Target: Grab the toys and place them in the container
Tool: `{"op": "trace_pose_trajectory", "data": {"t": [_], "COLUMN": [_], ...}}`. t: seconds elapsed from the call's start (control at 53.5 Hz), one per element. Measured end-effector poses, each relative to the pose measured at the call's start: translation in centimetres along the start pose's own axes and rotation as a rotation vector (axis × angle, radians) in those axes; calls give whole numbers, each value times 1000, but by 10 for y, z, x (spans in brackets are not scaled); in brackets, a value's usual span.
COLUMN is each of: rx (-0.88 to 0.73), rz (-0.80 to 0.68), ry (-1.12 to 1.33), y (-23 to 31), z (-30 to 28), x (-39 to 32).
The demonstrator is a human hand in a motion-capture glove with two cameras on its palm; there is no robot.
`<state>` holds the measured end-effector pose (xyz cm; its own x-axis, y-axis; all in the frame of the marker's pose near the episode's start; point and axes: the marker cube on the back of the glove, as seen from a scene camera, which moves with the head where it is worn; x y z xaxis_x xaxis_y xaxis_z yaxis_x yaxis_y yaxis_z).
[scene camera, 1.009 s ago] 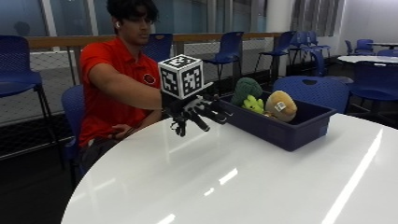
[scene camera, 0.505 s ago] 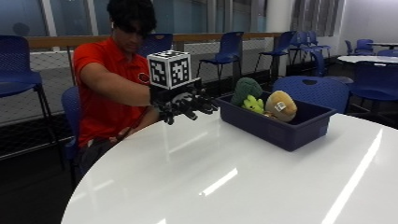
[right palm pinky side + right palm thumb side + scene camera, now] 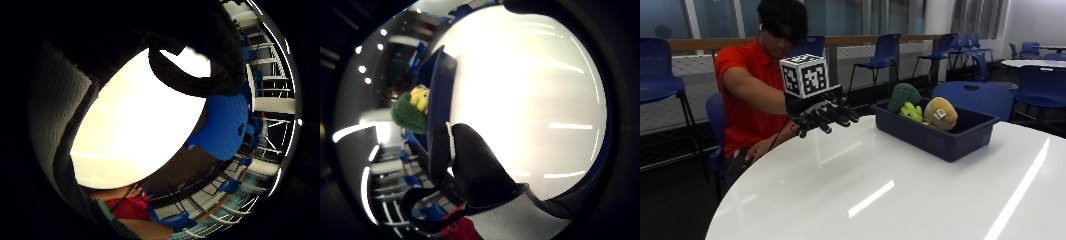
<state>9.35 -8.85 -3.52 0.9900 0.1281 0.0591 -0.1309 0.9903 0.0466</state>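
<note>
We see the gloved right hand (image 3: pixel 823 116) raised above the tabletop (image 3: pixel 906 200) near its far edge, its grip released: fingers loosely curled, nothing held. Beside it, at the far edge, stands the dark blue container (image 3: pixel 943 137). Inside we find a green plush toy (image 3: pixel 903 96), a yellow-green one (image 3: pixel 911 112) and a tan round one (image 3: pixel 941 113).

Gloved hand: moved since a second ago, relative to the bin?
Yes. The gloved right hand has drawn away from the blue container, back toward the person, holding nothing; the container stayed put on the white table.
</note>
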Motion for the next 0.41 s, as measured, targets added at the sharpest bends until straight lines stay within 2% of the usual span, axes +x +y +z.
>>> {"op": "trace_pose_trajectory", "data": {"t": [0.411], "rx": [-5], "rz": [9], "ry": [23], "y": [9], "z": [-4], "x": [17]}}
